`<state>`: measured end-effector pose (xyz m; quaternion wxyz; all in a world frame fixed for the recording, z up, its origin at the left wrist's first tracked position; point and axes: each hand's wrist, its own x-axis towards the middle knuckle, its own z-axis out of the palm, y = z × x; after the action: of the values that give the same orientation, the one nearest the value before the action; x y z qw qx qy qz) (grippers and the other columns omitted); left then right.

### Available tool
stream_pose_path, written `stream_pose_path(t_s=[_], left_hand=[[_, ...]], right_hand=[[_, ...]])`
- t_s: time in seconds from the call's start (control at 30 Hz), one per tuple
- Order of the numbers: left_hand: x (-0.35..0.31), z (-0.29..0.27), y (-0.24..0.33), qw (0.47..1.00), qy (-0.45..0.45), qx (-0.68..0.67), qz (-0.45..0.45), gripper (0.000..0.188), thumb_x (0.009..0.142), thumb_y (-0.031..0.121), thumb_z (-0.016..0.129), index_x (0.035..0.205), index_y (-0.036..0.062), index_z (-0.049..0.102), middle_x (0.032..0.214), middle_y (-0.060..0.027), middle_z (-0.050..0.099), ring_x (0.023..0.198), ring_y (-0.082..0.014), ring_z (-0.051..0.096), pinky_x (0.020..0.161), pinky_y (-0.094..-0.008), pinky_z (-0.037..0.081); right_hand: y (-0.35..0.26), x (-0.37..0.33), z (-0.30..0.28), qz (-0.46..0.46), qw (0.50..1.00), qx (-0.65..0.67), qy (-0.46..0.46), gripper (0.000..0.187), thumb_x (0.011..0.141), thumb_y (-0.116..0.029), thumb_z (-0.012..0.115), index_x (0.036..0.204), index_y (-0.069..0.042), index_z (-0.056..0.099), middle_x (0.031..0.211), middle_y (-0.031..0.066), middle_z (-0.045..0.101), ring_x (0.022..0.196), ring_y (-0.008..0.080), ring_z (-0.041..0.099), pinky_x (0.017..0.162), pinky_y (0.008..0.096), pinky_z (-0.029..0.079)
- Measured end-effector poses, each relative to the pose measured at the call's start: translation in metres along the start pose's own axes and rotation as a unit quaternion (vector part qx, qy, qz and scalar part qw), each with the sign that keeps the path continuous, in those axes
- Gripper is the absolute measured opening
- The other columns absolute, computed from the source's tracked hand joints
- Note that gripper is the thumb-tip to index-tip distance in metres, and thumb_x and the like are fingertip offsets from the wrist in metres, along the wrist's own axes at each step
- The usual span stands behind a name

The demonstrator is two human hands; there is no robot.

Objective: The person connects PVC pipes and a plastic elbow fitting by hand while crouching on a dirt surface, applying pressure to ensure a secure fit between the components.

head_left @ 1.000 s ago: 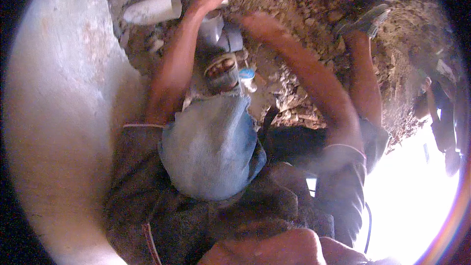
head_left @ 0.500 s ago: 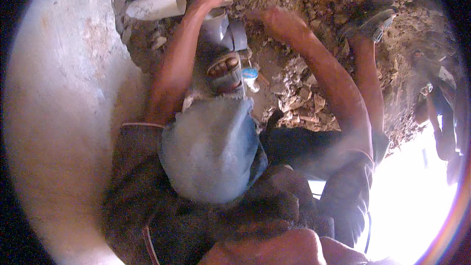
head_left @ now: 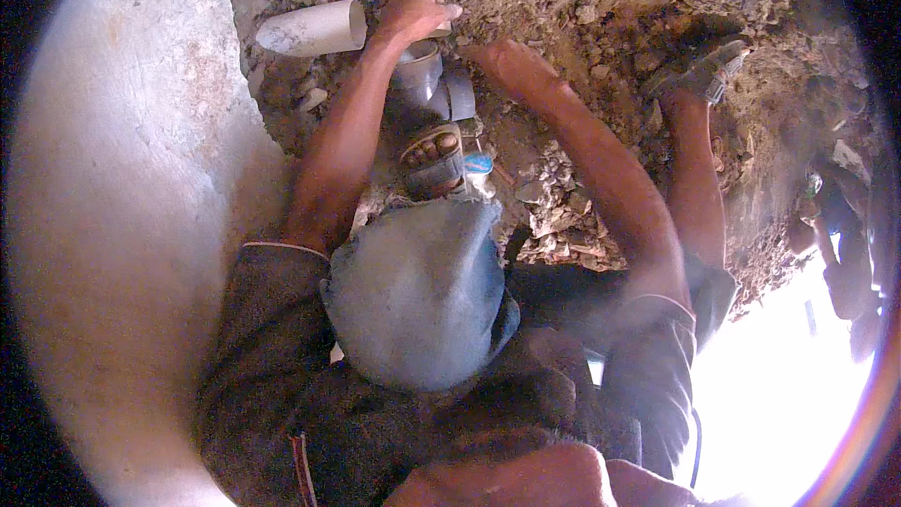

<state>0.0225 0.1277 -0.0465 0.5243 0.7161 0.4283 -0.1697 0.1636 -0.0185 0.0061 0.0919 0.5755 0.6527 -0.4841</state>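
My left hand is closed at the top of a grey pipe fitting, its fingers around a small pale piece whose kind I cannot make out. The fitting stands on the dirt, with a short grey side branch at its right. Just right of the fitting's mouth, my right hand has its fingers drawn together; what they hold, if anything, is too blurred to name. A loose white pipe length, cut at a slant, lies left of my left hand.
A plastered wall runs along the left. Below the fitting are my sandalled foot and a small container with a blue top. Rubble covers the ground to the right. Another person is at the far right.
My right hand has moved left, closer to the fitting. My left hand stays at the fitting's top. The whole scene sits slightly lower in the view.
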Motion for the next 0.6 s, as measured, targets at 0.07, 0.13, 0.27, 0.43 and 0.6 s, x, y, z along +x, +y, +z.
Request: stream_pose_path(t_s=[0.07, 0.13, 0.27, 0.43, 0.6], left_hand=[[-0.007, 0.000, -0.004, 1.000, 0.012, 0.028, 0.002, 0.043, 0.072, 0.046, 0.063, 0.068, 0.0029, 0.064, 0.070, -0.0175, 0.063, 0.065, -0.0328, 0.061, 0.062, -0.0431, 0.045], [-0.006, 0.007, 0.003, 0.999, -0.033, 0.029, -0.018, 0.044, 0.072, 0.046, 0.063, 0.067, 0.0029, 0.063, 0.069, -0.0172, 0.062, 0.065, -0.0333, 0.060, 0.063, -0.0436, 0.045], [-0.001, -0.003, 0.009, 0.999, -0.016, 0.019, -0.035, 0.043, 0.071, 0.046, 0.063, 0.069, 0.0031, 0.063, 0.071, -0.0177, 0.063, 0.068, -0.0345, 0.061, 0.065, -0.0450, 0.045], [0.002, 0.002, 0.003, 0.999, 0.003, 0.031, 0.022, 0.046, 0.074, 0.050, 0.063, 0.067, 0.0045, 0.061, 0.057, -0.0107, 0.057, 0.052, -0.0233, 0.054, 0.052, -0.0386, 0.043], [-0.003, -0.006, 0.007, 0.998, -0.041, 0.017, -0.043, 0.043, 0.072, 0.046, 0.062, 0.071, 0.0029, 0.065, 0.073, -0.0181, 0.063, 0.069, -0.0334, 0.062, 0.066, -0.0441, 0.046]], right_hand=[[0.005, -0.003, -0.020, -0.056, 0.997, -0.037, 0.027, 0.034, 0.084, -0.014, 0.047, 0.116, -0.018, 0.056, 0.088, 0.0169, 0.064, 0.082, 0.0340, 0.064, 0.070, 0.0465, 0.053], [-0.001, -0.007, -0.012, -0.054, 0.995, -0.056, 0.058, 0.034, 0.082, -0.008, 0.047, 0.113, -0.016, 0.058, 0.083, 0.0185, 0.064, 0.079, 0.0337, 0.065, 0.068, 0.0458, 0.053], [-0.019, -0.002, -0.016, -0.029, 0.995, -0.048, 0.088, 0.033, 0.081, -0.009, 0.049, 0.112, -0.014, 0.057, 0.087, 0.0176, 0.065, 0.081, 0.0333, 0.065, 0.069, 0.0457, 0.053], [-0.017, 0.005, -0.026, -0.039, 0.999, 0.012, 0.026, 0.031, 0.081, -0.010, 0.049, 0.110, -0.013, 0.057, 0.089, 0.0182, 0.064, 0.086, 0.0334, 0.064, 0.070, 0.0457, 0.052], [-0.021, 0.004, -0.028, -0.046, 0.997, -0.033, 0.053, 0.021, 0.082, -0.012, 0.049, 0.100, -0.009, 0.059, 0.088, 0.0197, 0.063, 0.082, 0.0346, 0.064, 0.069, 0.0462, 0.052]])
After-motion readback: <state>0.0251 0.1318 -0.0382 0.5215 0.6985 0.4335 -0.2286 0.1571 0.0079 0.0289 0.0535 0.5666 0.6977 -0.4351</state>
